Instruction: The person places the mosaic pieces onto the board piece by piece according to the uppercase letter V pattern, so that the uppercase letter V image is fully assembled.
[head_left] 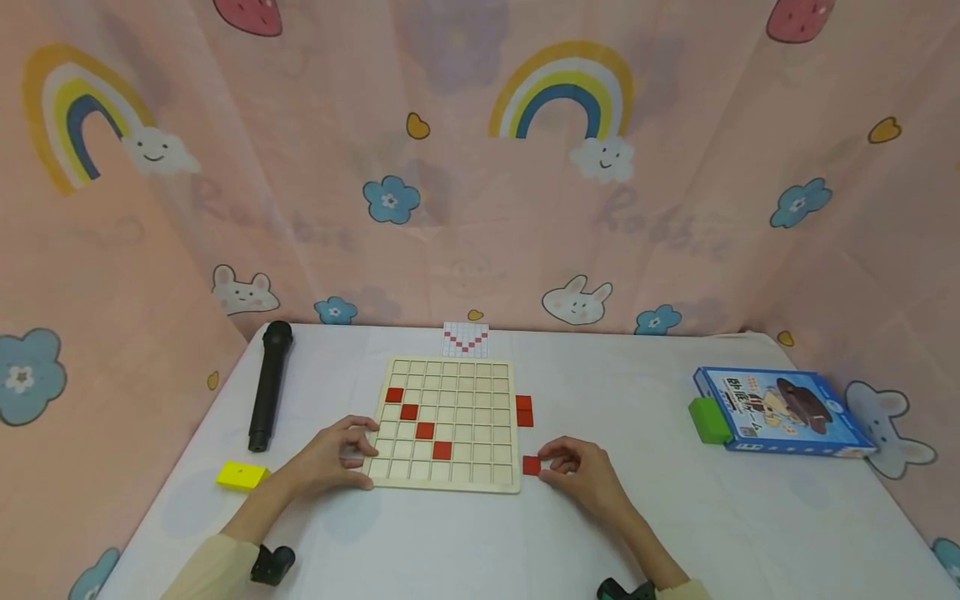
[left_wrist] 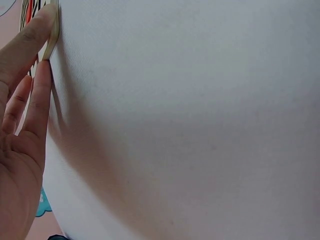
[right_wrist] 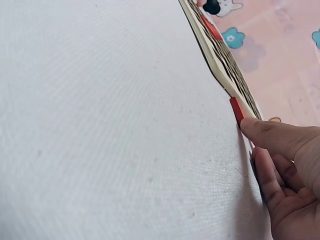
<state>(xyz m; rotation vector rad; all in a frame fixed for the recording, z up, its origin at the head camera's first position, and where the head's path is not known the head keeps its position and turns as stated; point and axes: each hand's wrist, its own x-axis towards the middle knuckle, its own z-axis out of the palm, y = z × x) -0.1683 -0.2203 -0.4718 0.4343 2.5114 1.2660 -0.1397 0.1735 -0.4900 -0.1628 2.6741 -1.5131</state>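
A pale wooden grid board [head_left: 480, 485] lies flat on the table, with several red square tiles [head_left: 424, 431] in a diagonal of cells. My left hand [head_left: 330, 457] touches the board's left edge, fingertips and thumb spread along it. In the left wrist view, the thumb and fingers [left_wrist: 37, 105] reach the board's rim. Just right of the board, my right hand [head_left: 585, 479] pinches one red tile [head_left: 531, 466] at its right side. The right wrist view shows the thumb against this tile [right_wrist: 236, 111], beside the board's corner; the fingers' far side is hidden.
More red tiles [head_left: 524, 411] lie right of the board. Behind it is a small pattern card [head_left: 466, 340] with a red V. A microphone [head_left: 270, 387] and yellow block [head_left: 242, 476] lie left; a blue box [head_left: 787, 412] and green block [head_left: 709, 420] are far right.
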